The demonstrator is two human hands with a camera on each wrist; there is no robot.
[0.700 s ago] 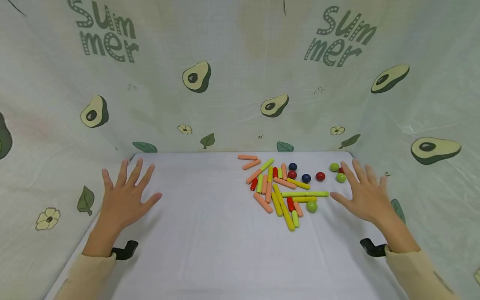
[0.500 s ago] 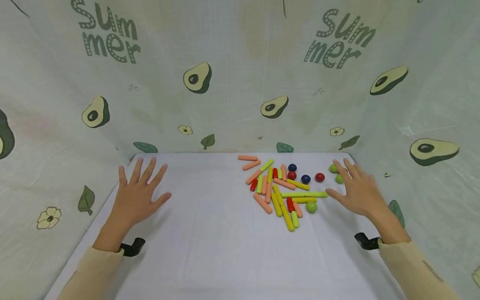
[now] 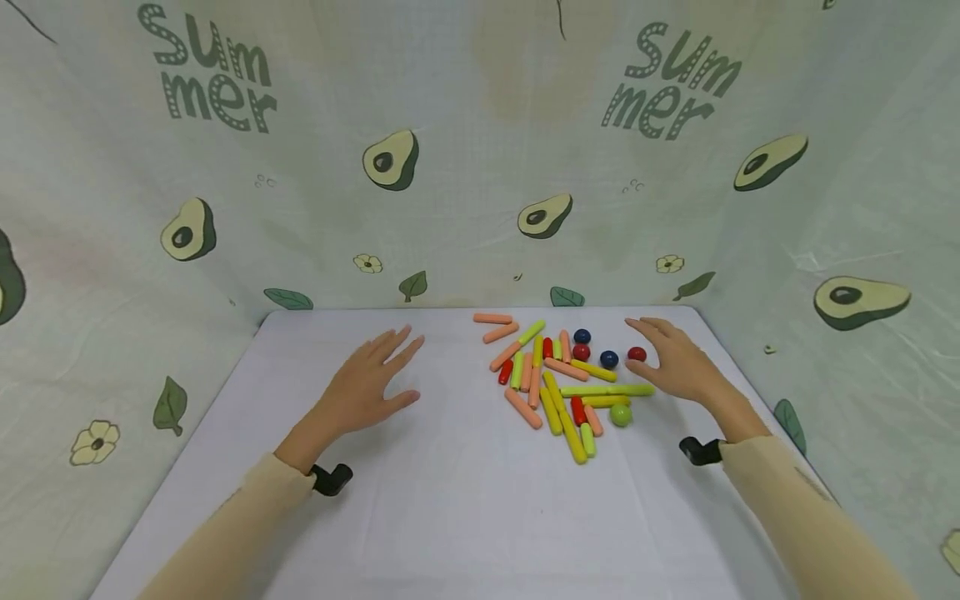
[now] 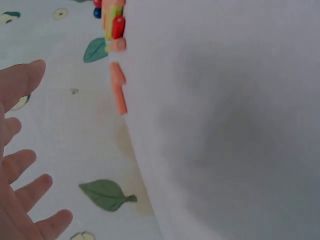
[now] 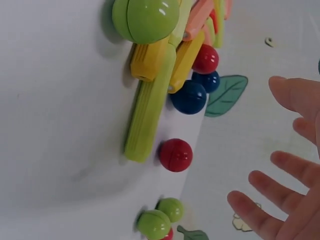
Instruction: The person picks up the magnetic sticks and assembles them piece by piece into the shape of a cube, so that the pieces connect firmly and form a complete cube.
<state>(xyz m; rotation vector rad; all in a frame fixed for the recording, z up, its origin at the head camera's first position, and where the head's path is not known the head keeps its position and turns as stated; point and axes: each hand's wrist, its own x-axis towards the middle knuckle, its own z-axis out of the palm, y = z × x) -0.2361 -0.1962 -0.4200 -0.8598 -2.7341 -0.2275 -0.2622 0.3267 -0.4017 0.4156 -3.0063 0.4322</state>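
Note:
My left hand hovers over the left half of the table with its fingers spread, holding nothing. Its fingers also show in the left wrist view. The right hand floats near the right end of the pile, fingers apart and nothing between them. Close to it are a red ball, a dark blue ball and a long light-green rod. Two green balls and part of another red ball show in the right wrist view; the right hand hides them in the head view.
Several coloured plastic rods, such as a yellow rod and an orange rod, lie loosely heaped right of centre. A green ball sits at their near side. The white table meets a printed cloth at the back and sides.
Both hands have moved inward: the left far to the right and turned toward the middle, the right slightly leftward, covering the green balls. The rods and balls stay put.

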